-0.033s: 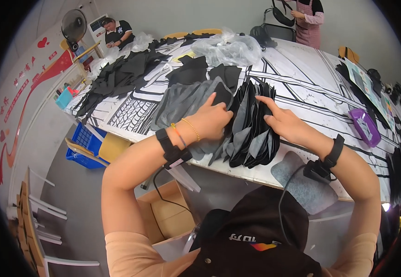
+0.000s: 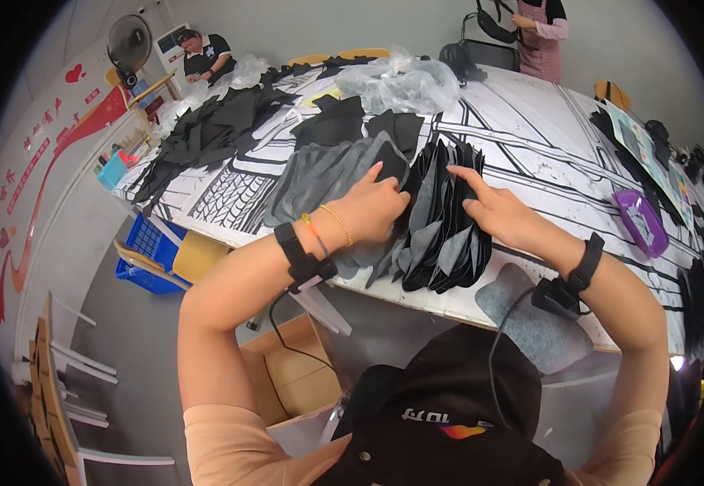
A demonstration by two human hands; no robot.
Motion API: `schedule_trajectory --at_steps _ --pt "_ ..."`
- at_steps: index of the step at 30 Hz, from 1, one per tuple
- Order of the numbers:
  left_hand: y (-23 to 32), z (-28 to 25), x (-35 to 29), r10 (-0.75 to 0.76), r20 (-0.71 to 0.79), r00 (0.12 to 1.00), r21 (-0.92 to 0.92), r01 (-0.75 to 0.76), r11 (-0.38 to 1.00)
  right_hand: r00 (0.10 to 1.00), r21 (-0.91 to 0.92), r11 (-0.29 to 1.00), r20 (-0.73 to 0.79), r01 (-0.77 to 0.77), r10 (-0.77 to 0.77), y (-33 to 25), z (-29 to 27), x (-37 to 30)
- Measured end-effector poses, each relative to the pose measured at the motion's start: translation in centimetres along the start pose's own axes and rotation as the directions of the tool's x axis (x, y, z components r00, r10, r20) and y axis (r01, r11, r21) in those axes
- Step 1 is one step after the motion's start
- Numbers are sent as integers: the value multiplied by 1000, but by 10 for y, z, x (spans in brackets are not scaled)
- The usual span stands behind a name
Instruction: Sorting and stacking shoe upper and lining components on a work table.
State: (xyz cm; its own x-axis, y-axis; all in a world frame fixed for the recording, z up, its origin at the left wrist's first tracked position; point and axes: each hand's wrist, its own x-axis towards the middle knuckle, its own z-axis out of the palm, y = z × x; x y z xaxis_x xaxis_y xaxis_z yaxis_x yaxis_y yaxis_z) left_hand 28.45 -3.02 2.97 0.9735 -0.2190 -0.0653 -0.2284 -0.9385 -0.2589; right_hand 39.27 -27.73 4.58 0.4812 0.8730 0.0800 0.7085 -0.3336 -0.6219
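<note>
A thick bundle of cut fabric pieces (image 2: 441, 235), black with some grey faces, stands on edge at the near side of the table. My left hand (image 2: 372, 209) lies over a fanned pile of grey fabric pieces (image 2: 307, 182) left of it, index finger straight, other fingers curled at the bundle's left edge. What lies under the palm is hidden. My right hand (image 2: 501, 212) touches the bundle's right side, index finger stretched along its top and thumb apart from it. Below it, a loose grey piece (image 2: 530, 324) hangs over the table edge.
Black pieces (image 2: 214, 134) are heaped at the left, with clear plastic bags (image 2: 400, 85) behind. A purple basket (image 2: 642, 223) stands at the right on the patterned table (image 2: 546, 170). A cardboard box (image 2: 291, 373) and blue crate (image 2: 151, 251) are below. Two people are beyond the table.
</note>
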Motion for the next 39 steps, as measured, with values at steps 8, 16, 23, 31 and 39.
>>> schedule_trajectory --at_steps 8,16,23,31,39 --pt "-18 -22 3 -88 -329 940 -522 -103 847 995 -137 986 -14 100 -103 -5 -2 16" --pt "-86 -46 -46 -599 -330 730 -506 399 765 961 -64 986 223 -155 166 -29 -23 36" --pt "-181 70 -102 -859 291 422 -672 729 131 962 -54 993 249 -102 113 -20 -23 42" --pt "-166 69 -71 -795 467 387 -819 528 -224 962 19 988 232 -153 144 -16 -20 36" --pt "-157 34 -75 -730 198 654 -821 518 241 967 21 993 231 -120 112 -13 -14 36"
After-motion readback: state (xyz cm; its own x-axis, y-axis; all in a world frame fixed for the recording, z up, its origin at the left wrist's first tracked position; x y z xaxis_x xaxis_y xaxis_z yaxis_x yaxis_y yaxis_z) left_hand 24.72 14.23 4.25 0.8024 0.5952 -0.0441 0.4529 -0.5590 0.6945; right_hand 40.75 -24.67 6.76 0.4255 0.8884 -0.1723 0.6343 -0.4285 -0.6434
